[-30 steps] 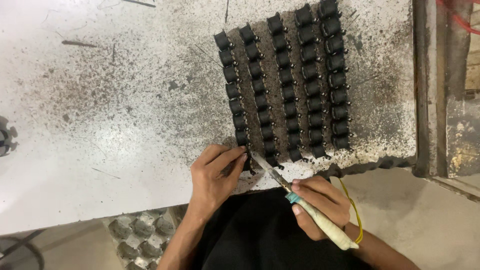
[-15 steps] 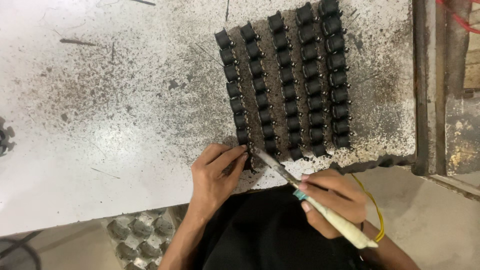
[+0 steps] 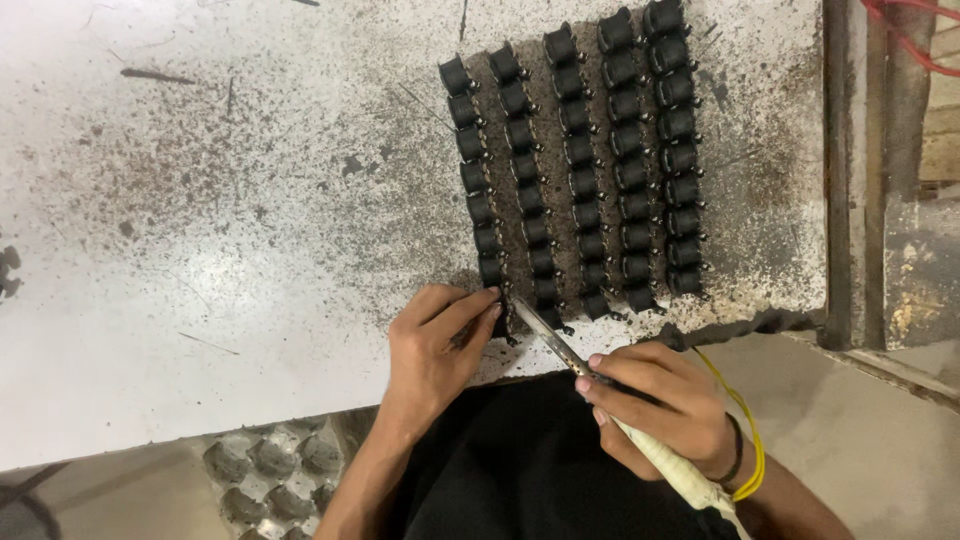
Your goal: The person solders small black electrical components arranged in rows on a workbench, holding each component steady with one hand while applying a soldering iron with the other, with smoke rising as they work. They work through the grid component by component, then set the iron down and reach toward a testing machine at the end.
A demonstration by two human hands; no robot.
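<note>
Your white, speckled worktable fills most of the view. Up and to the right of your fingertips stands the block of small black parts, set in five tilted rows whose near ends stop just short of the table's near edge. To the left of your left fingers the tabletop lies broad and bare of parts; to the right, the rows end near a dark metal rail at the table's side. Below your left wrist, under the table edge, sits a grey moulded tray with round pockets.

Your right hand is wrapped closed around the pale taped handle of the soldering iron. Its long axis runs diagonally, handle low and right by your wrist, metal tip pointing up and left, ending just beside your left fingertips. A yellow cord loops past your right wrist.

Your left hand rests on the table edge, fingers narrowed in a pinch on the bottom black part of the leftmost row, which lies right at the table's near edge.
</note>
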